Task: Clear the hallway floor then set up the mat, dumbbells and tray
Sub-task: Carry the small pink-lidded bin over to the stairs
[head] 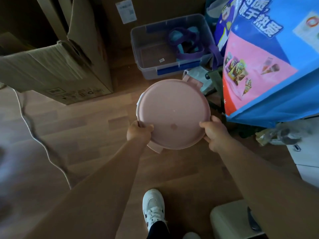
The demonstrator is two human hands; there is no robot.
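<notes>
A round pink tray (172, 111) with small side tabs is held above the wooden floor, in the middle of the head view. My left hand (139, 131) grips its near left rim. My right hand (214, 132) grips its near right rim. Both thumbs lie on the tray's top face. No mat or dumbbells are in sight.
A clear plastic bin (150, 47) holding purple and teal straps stands behind the tray. Large cardboard boxes (57, 66) fill the left. A blue and pink printed bag (269, 62) is on the right. A white cable (34, 135) snakes over the floor. My white shoe (152, 207) is below.
</notes>
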